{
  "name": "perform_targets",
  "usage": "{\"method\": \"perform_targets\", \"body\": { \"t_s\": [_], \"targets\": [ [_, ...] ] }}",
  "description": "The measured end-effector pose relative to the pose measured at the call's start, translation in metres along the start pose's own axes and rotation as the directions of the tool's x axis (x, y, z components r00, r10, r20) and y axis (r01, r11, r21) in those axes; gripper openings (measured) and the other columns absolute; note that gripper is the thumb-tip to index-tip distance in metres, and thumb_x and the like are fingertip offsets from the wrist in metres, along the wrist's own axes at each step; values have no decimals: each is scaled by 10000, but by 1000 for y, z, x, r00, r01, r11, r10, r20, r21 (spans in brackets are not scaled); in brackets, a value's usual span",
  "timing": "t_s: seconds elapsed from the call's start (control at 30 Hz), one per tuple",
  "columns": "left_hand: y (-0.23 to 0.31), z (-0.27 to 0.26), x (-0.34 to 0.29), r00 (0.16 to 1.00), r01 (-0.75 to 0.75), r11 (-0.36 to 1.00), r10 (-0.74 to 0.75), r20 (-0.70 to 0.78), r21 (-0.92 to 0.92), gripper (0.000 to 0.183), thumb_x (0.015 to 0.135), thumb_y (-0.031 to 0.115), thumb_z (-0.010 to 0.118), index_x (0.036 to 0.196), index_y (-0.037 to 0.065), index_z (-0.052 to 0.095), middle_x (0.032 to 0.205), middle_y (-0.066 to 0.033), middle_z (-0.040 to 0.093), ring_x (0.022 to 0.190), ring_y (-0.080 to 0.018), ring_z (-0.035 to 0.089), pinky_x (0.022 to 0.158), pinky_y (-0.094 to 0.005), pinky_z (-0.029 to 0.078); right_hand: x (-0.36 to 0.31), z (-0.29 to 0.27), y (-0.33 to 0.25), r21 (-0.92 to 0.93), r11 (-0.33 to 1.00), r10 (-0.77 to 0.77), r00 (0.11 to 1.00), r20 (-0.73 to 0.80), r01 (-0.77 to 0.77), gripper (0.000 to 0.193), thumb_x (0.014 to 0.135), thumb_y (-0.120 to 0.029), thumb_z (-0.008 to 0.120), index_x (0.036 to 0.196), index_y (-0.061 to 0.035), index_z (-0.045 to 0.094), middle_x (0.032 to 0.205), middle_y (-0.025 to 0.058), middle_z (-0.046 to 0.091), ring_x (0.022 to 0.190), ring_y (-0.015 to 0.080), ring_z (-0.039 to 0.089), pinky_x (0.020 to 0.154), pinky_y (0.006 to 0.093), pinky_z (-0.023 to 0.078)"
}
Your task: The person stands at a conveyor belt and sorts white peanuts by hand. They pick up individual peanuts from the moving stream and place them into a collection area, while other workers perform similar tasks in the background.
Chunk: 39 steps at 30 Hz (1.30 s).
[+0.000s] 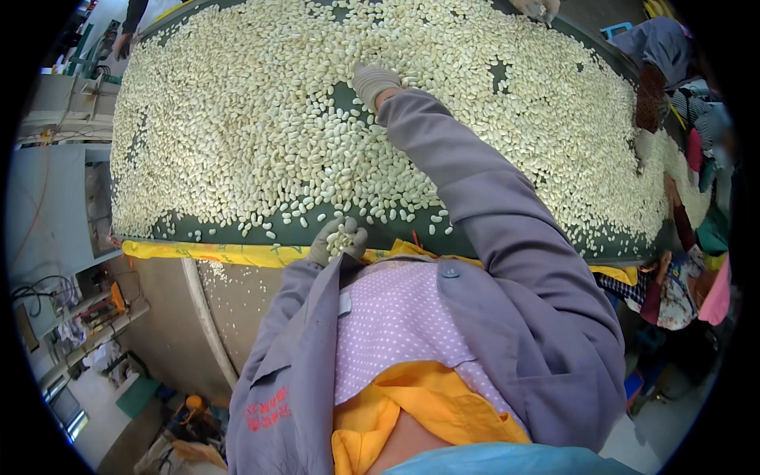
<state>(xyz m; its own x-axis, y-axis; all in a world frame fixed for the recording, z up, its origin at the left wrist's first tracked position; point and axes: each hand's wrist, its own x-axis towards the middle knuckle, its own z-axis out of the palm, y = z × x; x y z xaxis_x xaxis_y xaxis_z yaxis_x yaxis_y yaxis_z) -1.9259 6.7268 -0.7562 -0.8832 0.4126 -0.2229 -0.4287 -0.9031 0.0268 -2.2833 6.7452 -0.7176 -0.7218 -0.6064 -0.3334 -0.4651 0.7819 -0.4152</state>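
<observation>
A thick spread of pale white beans covers a dark green belt or tabletop. Close to my body, at the near edge, my left hand in a grey glove is cupped palm up around a small handful of beans. My right hand, also gloved, is stretched far out over the middle of the spread. Its fingers are drawn together and touch the beans; whatever is between the fingertips is hidden. A bare dark green patch shows beside that hand.
Yellow cloth lines the near edge. Several people sit along the right side, one forearm reaching to the beans. Another person's hand is at the far left. Beans lie scattered on the brown floor at lower left.
</observation>
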Motion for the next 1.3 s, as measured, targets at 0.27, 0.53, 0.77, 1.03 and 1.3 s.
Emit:
{"method": "perform_targets", "body": {
  "t_s": [0.27, 0.53, 0.77, 1.03, 1.3],
  "targets": [
    [-19, 9, 16, 996, -21, 1000, 21, -85, -8, 277, 990, 370, 521, 978, 97, 563, 855, -108, 491, 599, -139, 440, 542, -226, 406, -15, 10, 43, 608, 792, -80, 979, 186, -51, 321, 988, -246, 489, 1218, -41, 581, 1070, 112, 608, 875, 270, 581, 721, 368, 473],
    [-34, -8, 31, 997, 11, 1000, -12, -76, -15, 266, 989, 367, 530, 968, 110, 597, 887, -109, 539, 674, -173, 498, 677, -253, 470, -109, -18, 150, 999, 12, 120, 992, 39, -41, 267, 1008, -207, 512, 1209, -71, 621, 672, -50, 490, 499, 48, 408, 402, 198, 326],
    [-48, -4, 45, 995, 47, 992, -57, -80, -114, 296, 957, 387, 574, 1003, 114, 681, 965, -131, 600, 675, -196, 518, 622, -270, 480, -73, 50, 143, 675, 689, 395, 917, -46, -263, 255, 1010, -247, 497, 1182, -127, 643, 701, 19, 583, 515, 100, 501, 462, 283, 452],
    [-66, 9, 64, 997, 17, 999, -15, -82, 27, 299, 990, 423, 508, 927, 134, 555, 844, -73, 485, 597, -134, 420, 527, -227, 387, -95, -5, 145, 752, 659, -23, 999, 49, -22, 319, 981, -258, 521, 1242, -90, 594, 882, 112, 660, 697, 178, 613, 634, 329, 521],
    [-82, 3, 83, 999, 30, 999, -30, -15, -32, 281, 980, 352, 561, 997, 72, 570, 900, -138, 490, 592, -131, 432, 522, -199, 404, 7, -27, 174, 302, 919, 304, 943, -133, -253, 523, 1008, -409, 330, 1239, -18, 590, 1320, 244, 579, 1270, 385, 521, 1079, 456, 374]
  ]
}}
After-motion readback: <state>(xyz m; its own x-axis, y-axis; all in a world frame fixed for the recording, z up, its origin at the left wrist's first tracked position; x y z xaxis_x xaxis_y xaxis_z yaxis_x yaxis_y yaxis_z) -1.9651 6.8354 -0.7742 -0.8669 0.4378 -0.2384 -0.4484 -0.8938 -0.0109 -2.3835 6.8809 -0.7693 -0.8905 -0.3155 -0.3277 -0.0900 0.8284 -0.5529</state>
